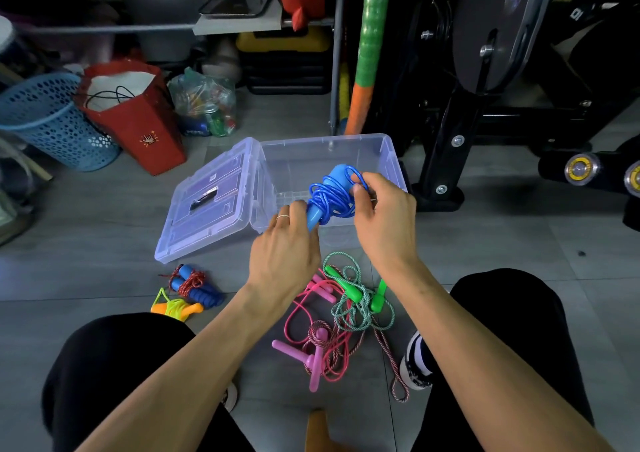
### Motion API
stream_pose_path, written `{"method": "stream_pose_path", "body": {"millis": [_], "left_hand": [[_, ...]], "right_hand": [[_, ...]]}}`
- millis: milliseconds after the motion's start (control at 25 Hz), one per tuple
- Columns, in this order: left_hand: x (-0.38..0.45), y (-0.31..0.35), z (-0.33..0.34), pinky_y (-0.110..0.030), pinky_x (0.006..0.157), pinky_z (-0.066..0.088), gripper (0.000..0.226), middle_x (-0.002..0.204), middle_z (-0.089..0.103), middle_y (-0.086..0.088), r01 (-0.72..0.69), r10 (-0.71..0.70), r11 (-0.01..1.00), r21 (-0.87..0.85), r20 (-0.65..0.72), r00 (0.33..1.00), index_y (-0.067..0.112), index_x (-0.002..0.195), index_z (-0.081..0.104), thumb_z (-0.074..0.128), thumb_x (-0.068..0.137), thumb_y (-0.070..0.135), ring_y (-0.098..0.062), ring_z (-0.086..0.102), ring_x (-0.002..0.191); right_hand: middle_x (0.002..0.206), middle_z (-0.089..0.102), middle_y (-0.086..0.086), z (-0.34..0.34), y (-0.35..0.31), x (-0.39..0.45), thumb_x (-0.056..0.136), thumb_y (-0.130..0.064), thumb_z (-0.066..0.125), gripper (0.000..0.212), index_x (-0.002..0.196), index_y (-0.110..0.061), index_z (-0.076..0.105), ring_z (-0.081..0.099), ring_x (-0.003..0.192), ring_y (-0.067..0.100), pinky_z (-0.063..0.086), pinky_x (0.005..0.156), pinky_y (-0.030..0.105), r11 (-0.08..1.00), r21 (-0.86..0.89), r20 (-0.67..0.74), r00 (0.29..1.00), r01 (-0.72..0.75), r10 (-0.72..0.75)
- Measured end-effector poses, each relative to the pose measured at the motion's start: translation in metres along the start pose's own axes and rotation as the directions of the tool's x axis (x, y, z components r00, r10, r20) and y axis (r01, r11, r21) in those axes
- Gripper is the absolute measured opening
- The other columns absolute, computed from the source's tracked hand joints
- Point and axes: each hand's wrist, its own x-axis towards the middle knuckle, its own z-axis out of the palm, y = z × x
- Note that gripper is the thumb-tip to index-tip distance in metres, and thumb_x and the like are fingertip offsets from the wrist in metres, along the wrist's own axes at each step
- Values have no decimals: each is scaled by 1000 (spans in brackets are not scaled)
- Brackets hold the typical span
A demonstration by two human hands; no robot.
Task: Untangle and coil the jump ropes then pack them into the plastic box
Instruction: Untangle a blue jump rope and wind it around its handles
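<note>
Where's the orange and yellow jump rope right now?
On the floor at lower left, the orange and yellow jump rope lies beside the dark blue-handled rope, just below the box lid.

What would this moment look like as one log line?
step: coiling | left hand: holds blue plastic jump rope handle | right hand: wraps cord | clear plastic box: open, empty

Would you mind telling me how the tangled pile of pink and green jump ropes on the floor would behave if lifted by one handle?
The tangled pile of pink and green jump ropes would probably come up as one floppy clump, since the cords loop through each other. It looks light: thin cords, small plastic handles. Loose loops would likely dangle and snag.
</note>
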Motion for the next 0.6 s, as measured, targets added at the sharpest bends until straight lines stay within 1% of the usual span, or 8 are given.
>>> {"method": "stream_pose_path", "body": {"millis": [120,240,280,360,400,480,560,600], "left_hand": [[-2,1,-4,-31,54,34,37,82,61,-4,58,-54,977,-204,23,998,18,120,35,56,90,24,-27,54,62],[-1,4,-8,-32,51,36,47,74,58,6,163,-143,921,-355,81,986,23,129,36,59,89,32,-17,54,57],[0,3,-10,-31,51,38,46,70,57,5,183,-169,897,-403,71,983,24,128,40,61,89,35,-13,54,56],[2,2,-15,-22,49,36,38,65,55,3,198,-199,857,-476,49,979,22,123,49,61,90,37,-13,54,58],[2,2,-17,-19,48,36,34,64,55,3,197,-199,850,-489,50,979,21,120,51,60,92,37,-12,54,58],[-1,6,-20,-17,48,37,28,64,56,6,201,-199,852,-484,58,978,21,117,52,57,94,37,-10,54,58],[-2,9,-20,-18,50,38,24,62,58,4,243,-239,844,-478,69,968,21,113,52,53,96,38,-10,55,59],[-1,10,-19,-20,51,38,22,63,60,2,268,-265,830,-489,78,961,21,111,52,51,96,37,-10,56,60]], "right_hand": [[77,64,8,1,0,-1,95,-12,52,18,96,-4,69,56,67,22,45,65,34,998,-30,-13,998,62,-62],[76,62,10,-1,1,-1,95,-16,55,22,99,-1,70,55,65,21,45,63,33,989,-20,2,990,144,-144],[78,63,10,-3,1,-1,94,-16,58,22,102,0,71,54,66,18,45,64,29,984,1,20,984,178,-178],[89,66,11,-5,0,-3,91,-17,62,27,112,0,69,59,74,16,50,70,23,969,61,77,966,241,-245],[94,66,11,-6,0,-4,90,-18,64,31,115,0,68,62,78,19,52,74,25,960,69,93,956,271,-277],[96,68,12,-7,-1,-6,87,-15,68,30,112,1,69,66,83,24,54,78,29,940,49,40,940,338,-340],[94,70,12,-6,-4,-10,87,-8,68,21,105,1,72,66,81,19,51,79,21,930,71,-62,932,361,-357],[92,71,10,-6,-6,-13,88,-6,67,17,102,0,73,65,80,15,50,77,16,935,93,-80,939,342,-335]]}}
